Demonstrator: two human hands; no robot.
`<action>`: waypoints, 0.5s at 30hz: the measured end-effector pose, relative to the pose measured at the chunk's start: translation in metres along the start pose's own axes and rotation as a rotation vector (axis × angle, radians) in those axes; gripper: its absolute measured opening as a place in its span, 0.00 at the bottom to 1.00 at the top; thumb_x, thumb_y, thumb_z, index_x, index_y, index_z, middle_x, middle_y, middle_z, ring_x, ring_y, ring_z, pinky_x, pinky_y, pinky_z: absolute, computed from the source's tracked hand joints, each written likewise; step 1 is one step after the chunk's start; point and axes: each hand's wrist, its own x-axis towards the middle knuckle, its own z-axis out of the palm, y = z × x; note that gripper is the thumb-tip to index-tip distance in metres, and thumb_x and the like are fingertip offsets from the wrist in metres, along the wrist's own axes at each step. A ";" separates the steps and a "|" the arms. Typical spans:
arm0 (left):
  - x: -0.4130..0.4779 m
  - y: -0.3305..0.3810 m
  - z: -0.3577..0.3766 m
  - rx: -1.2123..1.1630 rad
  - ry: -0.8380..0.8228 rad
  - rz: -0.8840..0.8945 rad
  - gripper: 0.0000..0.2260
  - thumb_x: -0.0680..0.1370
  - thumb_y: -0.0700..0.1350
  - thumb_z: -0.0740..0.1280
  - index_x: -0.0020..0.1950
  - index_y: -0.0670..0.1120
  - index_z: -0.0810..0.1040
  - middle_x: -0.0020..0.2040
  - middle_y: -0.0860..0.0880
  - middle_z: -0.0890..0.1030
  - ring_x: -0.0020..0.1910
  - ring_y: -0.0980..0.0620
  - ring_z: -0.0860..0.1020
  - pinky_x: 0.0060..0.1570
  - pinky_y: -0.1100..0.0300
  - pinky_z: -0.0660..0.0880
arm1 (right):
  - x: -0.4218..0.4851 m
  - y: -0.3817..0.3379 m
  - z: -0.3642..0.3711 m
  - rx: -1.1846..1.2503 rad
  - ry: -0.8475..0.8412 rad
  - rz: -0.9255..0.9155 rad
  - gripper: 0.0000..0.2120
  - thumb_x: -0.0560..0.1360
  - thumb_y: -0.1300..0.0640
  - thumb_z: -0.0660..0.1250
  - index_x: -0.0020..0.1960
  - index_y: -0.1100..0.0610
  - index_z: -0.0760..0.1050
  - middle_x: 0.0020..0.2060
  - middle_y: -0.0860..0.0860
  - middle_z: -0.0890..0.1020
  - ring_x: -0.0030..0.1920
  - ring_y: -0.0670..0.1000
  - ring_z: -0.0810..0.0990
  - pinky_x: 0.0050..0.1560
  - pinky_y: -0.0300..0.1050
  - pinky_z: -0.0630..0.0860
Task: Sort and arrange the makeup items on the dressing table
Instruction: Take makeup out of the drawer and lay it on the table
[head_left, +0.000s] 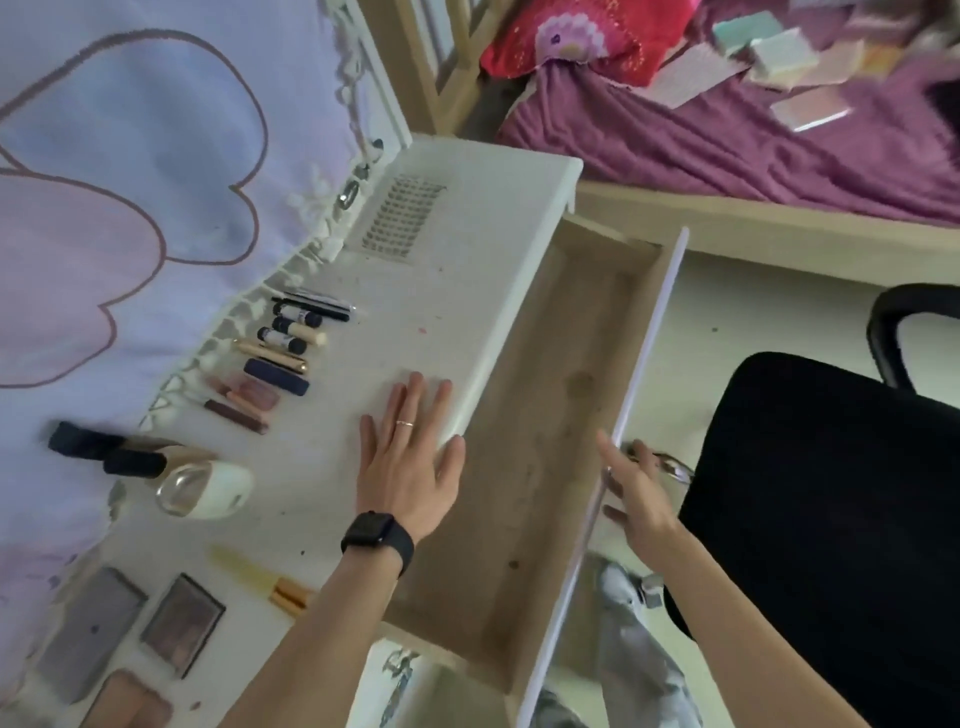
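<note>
My left hand (410, 457) lies flat with straight fingers on the white dressing table (467, 270), at its front edge. My right hand (636, 491) touches the white front panel of the pulled-out drawer (545, 415), fingers round its metal handle (675, 467); the drawer's wooden inside looks empty. Along the table's back lies a row of makeup: black pencils (317, 304), small tubes (296, 327), a dark blue case (276, 376), pink lip products (244, 395). Two dark-capped bottles (171, 467) lie on their sides. A gold-capped tube (270, 582) and three palettes (182, 623) sit nearer me.
A lilac cloth with a flower outline (130, 182) hangs behind the table. A lash tray (400, 218) lies at the table's far end. A black office chair (831, 519) stands right of the drawer. A bed with purple cover (753, 145) holds small boxes.
</note>
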 end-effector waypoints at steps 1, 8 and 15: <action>0.000 0.001 0.000 -0.001 0.007 -0.004 0.28 0.81 0.60 0.49 0.80 0.63 0.44 0.82 0.55 0.44 0.80 0.55 0.41 0.76 0.45 0.43 | 0.006 0.005 0.003 0.033 -0.048 0.016 0.45 0.68 0.38 0.76 0.77 0.41 0.56 0.61 0.50 0.79 0.56 0.47 0.78 0.64 0.54 0.72; 0.001 0.006 -0.001 -0.010 0.046 -0.026 0.29 0.82 0.54 0.60 0.81 0.59 0.53 0.82 0.54 0.48 0.81 0.52 0.47 0.77 0.43 0.47 | 0.027 -0.014 0.009 0.046 0.060 -0.037 0.15 0.65 0.60 0.77 0.38 0.57 0.70 0.24 0.48 0.66 0.25 0.48 0.66 0.29 0.41 0.63; 0.003 0.002 -0.002 0.026 -0.003 -0.011 0.29 0.81 0.60 0.50 0.80 0.63 0.44 0.81 0.57 0.41 0.80 0.55 0.40 0.77 0.46 0.42 | 0.003 -0.024 0.028 0.025 0.134 -0.133 0.35 0.54 0.32 0.79 0.42 0.55 0.66 0.37 0.49 0.69 0.37 0.51 0.71 0.43 0.45 0.72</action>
